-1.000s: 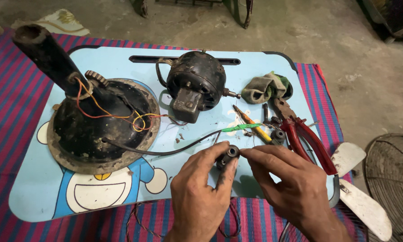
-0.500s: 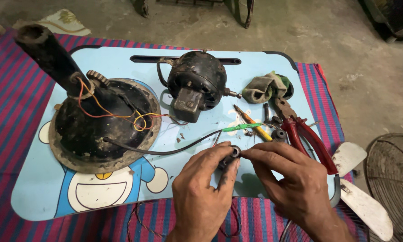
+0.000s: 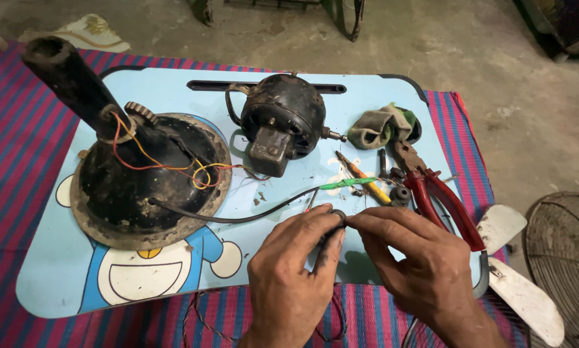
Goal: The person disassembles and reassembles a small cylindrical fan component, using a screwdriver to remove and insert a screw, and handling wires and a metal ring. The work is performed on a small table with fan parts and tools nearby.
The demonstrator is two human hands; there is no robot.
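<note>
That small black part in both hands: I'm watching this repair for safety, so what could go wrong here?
The small black part is pinched only by fingertips of the left hand and right hand; it might slip among the loose bits. The black cable from the fan base runs toward the hands; tugging could shift it. The red pliers lie beside the right hand and might get knocked.

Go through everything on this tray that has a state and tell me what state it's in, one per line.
Left hand: pinching a small black part at the fingertips.
Right hand: pinching the same part.
Fan base: upside down, coloured wires exposed.
Motor: detached, lying on the tray.
Pliers: lying unheld, handles slightly apart.
Rag: crumpled.
Black cable: loose, running from the base.
</note>
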